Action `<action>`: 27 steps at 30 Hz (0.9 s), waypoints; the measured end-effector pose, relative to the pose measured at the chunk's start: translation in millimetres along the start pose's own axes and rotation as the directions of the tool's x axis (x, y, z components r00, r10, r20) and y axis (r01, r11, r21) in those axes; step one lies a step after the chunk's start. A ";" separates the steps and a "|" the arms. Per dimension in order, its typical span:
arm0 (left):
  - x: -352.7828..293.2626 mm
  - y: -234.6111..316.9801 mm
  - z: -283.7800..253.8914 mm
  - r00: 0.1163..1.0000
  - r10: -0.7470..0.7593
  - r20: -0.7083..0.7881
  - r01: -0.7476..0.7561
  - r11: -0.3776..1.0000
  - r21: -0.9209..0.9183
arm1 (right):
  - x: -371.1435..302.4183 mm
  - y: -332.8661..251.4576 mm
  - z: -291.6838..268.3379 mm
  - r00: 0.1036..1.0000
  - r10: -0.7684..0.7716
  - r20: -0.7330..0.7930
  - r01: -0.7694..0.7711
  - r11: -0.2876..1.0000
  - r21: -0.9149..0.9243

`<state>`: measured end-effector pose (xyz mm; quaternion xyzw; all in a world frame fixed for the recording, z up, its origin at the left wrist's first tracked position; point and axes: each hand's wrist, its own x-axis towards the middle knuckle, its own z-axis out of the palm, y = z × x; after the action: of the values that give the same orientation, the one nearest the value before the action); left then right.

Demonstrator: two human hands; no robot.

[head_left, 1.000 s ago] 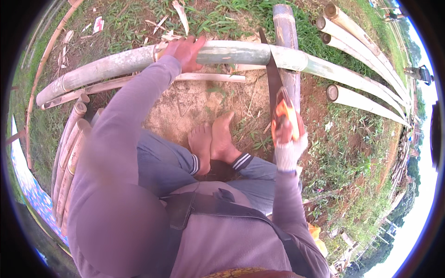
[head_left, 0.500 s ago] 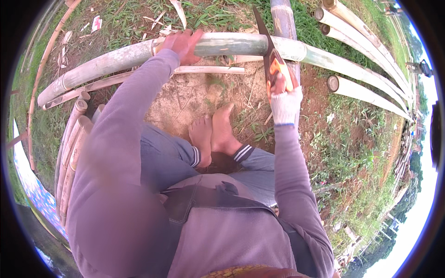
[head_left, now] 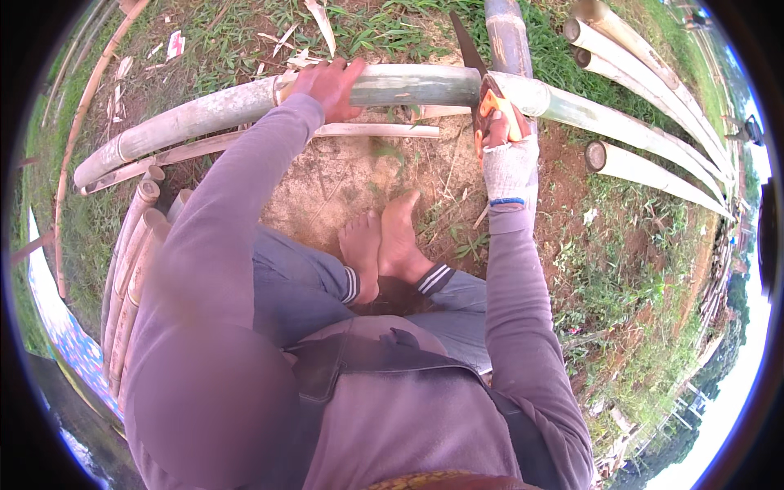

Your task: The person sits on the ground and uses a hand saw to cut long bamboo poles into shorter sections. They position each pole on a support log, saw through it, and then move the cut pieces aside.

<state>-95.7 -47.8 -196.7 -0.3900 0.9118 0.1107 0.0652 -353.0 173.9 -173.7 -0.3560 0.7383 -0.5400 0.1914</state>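
Note:
A thick green-grey bamboo pole [head_left: 416,85] lies crosswise in front of me, its left part speckled white. My left hand [head_left: 329,88] is bare and closed over the top of the pole, left of the saw. In my right hand [head_left: 508,155], which wears a white knit glove with the fingertips showing, is the orange handle of a handsaw [head_left: 469,45]. Its dark blade crosses the pole and points away from me. The handle is right up against the pole's near side. How deep the blade sits in the bamboo is hidden.
Another bamboo pole [head_left: 508,37] runs lengthwise beneath the crosswise one. Several cut bamboo poles [head_left: 633,167] lie at the right, and a bamboo stack [head_left: 131,269] is at the left. A split bamboo strip [head_left: 380,130] lies nearer me. My bare feet [head_left: 398,237] rest on the soil.
My right hand has pushed the saw away from me, so its handle is now closer to the pole. The left hand keeps its place on the bamboo. The whole view has shifted slightly.

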 end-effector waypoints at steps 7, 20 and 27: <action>-7.7 -12.5 2.9 1.000 -0.026 -0.008 0.026 0.999 -0.019 | -209.5 -4.2 -109.8 0.997 0.082 -0.006 -0.083 0.994 -0.073; -4.7 -6.6 -1.4 1.000 -0.013 0.001 0.013 1.000 -0.005 | -58.9 14.4 -16.5 1.000 -0.014 -0.026 0.016 0.997 0.073; -7.7 -8.9 8.2 0.999 -0.052 -0.001 0.052 0.998 0.028 | -227.0 3.6 -110.3 0.999 -0.020 0.032 0.024 0.995 -0.099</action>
<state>-83.7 -46.3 -204.4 -0.4125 0.9029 0.0961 0.0734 -274.8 413.6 -162.3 -0.3814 0.7573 -0.4991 0.1788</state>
